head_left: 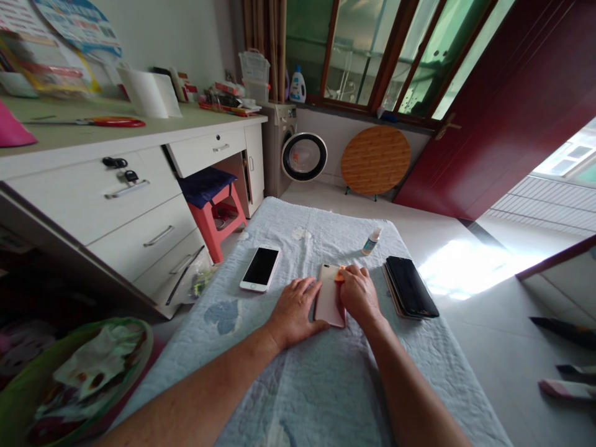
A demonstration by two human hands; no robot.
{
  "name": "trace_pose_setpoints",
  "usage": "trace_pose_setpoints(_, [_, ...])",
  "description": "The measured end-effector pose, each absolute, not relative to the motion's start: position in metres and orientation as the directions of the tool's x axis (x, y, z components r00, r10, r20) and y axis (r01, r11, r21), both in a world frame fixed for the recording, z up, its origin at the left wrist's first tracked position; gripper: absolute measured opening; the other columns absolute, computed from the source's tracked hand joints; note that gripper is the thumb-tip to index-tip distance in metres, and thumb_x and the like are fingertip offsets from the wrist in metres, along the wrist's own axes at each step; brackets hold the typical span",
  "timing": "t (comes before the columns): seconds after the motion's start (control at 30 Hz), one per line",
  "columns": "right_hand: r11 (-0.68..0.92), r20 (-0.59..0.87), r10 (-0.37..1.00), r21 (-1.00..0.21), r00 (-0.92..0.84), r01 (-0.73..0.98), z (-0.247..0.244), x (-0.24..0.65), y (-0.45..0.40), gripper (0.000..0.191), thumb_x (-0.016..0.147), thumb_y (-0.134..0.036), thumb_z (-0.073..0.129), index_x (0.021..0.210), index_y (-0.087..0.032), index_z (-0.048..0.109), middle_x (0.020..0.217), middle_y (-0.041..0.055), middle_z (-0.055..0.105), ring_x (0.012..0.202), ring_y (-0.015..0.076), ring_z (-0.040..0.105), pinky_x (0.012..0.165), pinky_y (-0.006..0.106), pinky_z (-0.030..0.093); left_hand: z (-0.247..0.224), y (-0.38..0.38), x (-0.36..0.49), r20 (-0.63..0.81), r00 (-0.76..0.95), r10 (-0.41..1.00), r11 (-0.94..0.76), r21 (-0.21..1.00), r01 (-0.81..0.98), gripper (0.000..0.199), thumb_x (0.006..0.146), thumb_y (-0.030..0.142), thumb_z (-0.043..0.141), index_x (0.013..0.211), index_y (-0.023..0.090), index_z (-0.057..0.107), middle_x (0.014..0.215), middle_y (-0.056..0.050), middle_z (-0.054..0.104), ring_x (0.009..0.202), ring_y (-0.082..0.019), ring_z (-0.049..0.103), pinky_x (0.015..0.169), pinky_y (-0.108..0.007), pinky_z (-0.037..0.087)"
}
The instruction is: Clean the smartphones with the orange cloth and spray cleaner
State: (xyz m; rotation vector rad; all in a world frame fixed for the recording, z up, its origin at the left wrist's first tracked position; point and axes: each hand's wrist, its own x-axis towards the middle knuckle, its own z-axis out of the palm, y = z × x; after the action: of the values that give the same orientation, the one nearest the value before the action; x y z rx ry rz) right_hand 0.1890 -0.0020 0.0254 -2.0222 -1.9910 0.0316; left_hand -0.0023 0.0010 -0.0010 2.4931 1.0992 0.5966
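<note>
A smartphone [329, 301] lies back side up on the cloth-covered table, its camera end pointing away from me. Along its left edge rest the fingers of my left hand [297, 311], with the thumb at the near end, holding it in place. My right hand [358, 292] is closed on a small orange cloth or pad [341, 274], pressed to the upper right of the phone's back; most of the orange piece is hidden by the fingers. Left of my hands lies a white smartphone [261, 269], dark screen up. A small spray bottle [371, 241] stands beyond my right hand.
Stacked dark-screened devices [412, 287] lie at the table's right side. A pale blue quilted cover [321, 226] spreads over the table. Around it are a white desk [139, 186], a red stool [212, 217], a laundry basket [146, 347] and a washing machine with its door open [305, 156].
</note>
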Motion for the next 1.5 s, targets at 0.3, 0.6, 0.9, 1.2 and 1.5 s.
trace_pose_setpoints(0.3, [0.254,0.218,0.956,-0.297,-0.194,0.92,0.028,0.174,-0.008,0.023,0.083,-0.009,0.045,0.081,-0.019,0.065,0.097,0.0065,0.062,0.089,0.0183,0.05,0.086,0.029,0.035,0.002,0.003,-0.002,0.255,0.628,0.735,-0.651,0.523,0.55,0.086,0.067,0.064,0.067,0.135,0.019,0.039,0.132,-0.013,0.05,0.12,-0.033,0.044,0.105,-0.048,0.031])
trace_pose_setpoints(0.6, [0.391,0.258,0.915,-0.389,-0.309,0.834,0.03,0.167,-0.01,0.025,0.079,-0.004,0.046,0.076,-0.018,0.066,0.092,0.0046,0.065,0.085,0.0164,0.051,0.086,0.03,0.037,0.005,0.001,-0.001,0.242,0.622,0.745,-0.64,0.522,0.564,0.09,0.065,0.054,0.074,0.137,0.018,0.035,0.133,-0.012,0.051,0.121,-0.033,0.044,0.105,-0.047,0.032])
trace_pose_setpoints(0.9, [0.357,0.224,0.932,-0.416,-0.286,0.836,0.036,0.164,-0.013,0.029,0.079,-0.005,0.045,0.075,-0.02,0.07,0.088,0.0027,0.066,0.085,0.0155,0.052,0.085,0.028,0.037,0.003,0.001,-0.001,0.252,0.619,0.744,-0.646,0.507,0.57,0.086,0.067,0.057,0.071,0.135,0.019,0.036,0.136,-0.013,0.047,0.124,-0.032,0.044,0.106,-0.048,0.031])
trace_pose_setpoints(1.2, [0.092,0.212,0.977,-0.337,-0.02,0.937,0.033,0.184,-0.008,0.029,0.081,-0.011,0.045,0.085,-0.019,0.072,0.092,0.0046,0.066,0.085,0.0168,0.051,0.086,0.028,0.036,0.006,0.001,-0.002,0.232,0.626,0.744,-0.644,0.5,0.579,0.085,0.067,0.06,0.07,0.133,0.012,0.043,0.133,-0.015,0.051,0.122,-0.033,0.044,0.106,-0.046,0.032])
trace_pose_setpoints(1.5, [0.065,0.26,0.965,-0.343,0.028,0.937,0.021,0.186,-0.004,0.018,0.084,-0.028,0.054,0.077,-0.018,0.067,0.089,0.006,0.063,0.086,0.0186,0.051,0.086,0.031,0.036,0.01,0.0,-0.003,0.224,0.637,0.738,-0.645,0.511,0.568,0.081,0.069,0.058,0.07,0.133,0.016,0.044,0.132,-0.013,0.053,0.12,-0.033,0.045,0.105,-0.047,0.033])
